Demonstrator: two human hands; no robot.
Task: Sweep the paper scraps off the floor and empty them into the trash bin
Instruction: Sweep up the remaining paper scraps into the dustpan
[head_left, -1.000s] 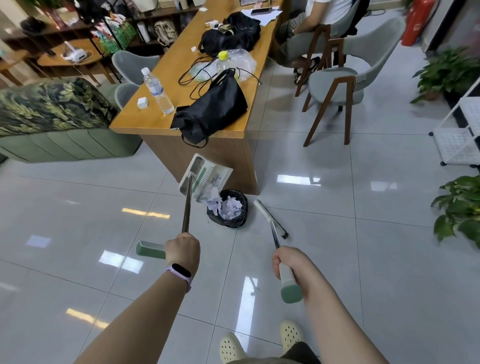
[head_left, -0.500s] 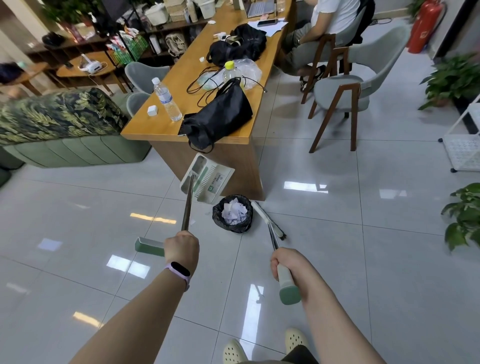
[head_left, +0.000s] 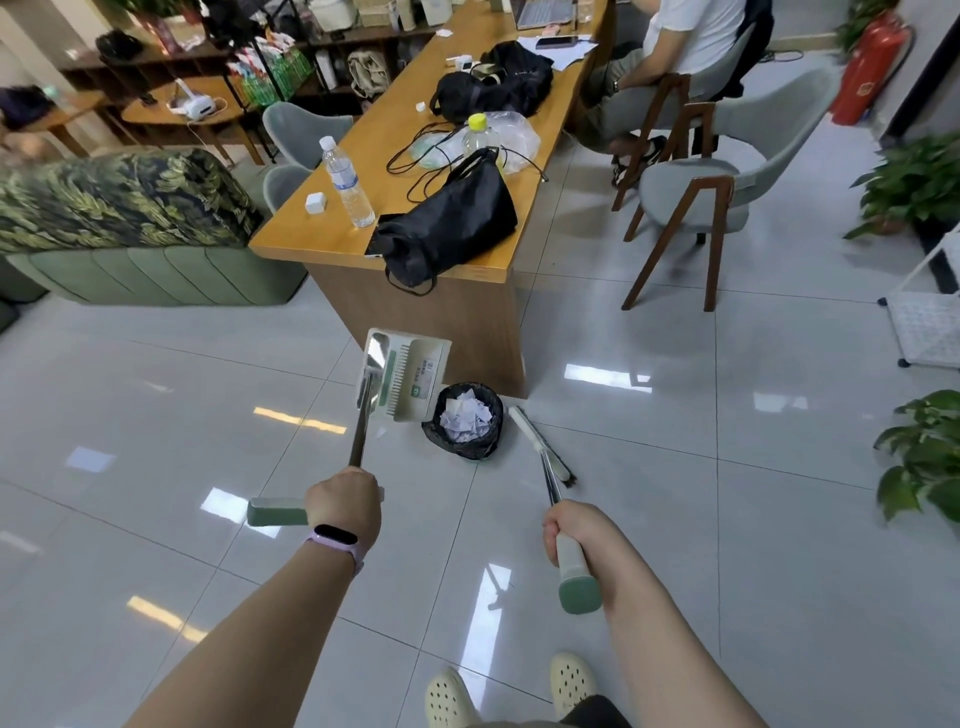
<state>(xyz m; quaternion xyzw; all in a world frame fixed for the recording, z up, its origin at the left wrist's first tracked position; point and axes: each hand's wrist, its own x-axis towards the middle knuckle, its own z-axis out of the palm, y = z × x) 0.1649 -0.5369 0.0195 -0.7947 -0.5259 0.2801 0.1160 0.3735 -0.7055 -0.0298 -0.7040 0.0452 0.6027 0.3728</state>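
1. The left hand (head_left: 343, 501) is closed around the long handle of the dustpan (head_left: 404, 378), whose pan sits forward of the hand, tilted up, just left of the trash bin (head_left: 464, 427) and touching or nearly touching its rim.
2. The right hand (head_left: 579, 530) grips the broom (head_left: 543, 447) handle; the shaft runs forward and slightly left, and the head rests on the floor (head_left: 649, 519) just right of the bin.
3. The paper scraps (head_left: 466, 413) lie piled inside the bin; the pan looks empty and no scraps show on the tiles nearby, so the task seems essentially done.
4. Any final shake belongs to the left hand, since the pan lies nearest the bin's opening.
5. The wooden desk (head_left: 415, 208) stands directly behind the bin, a chair (head_left: 701, 192) farther right; neither blocks the pan.
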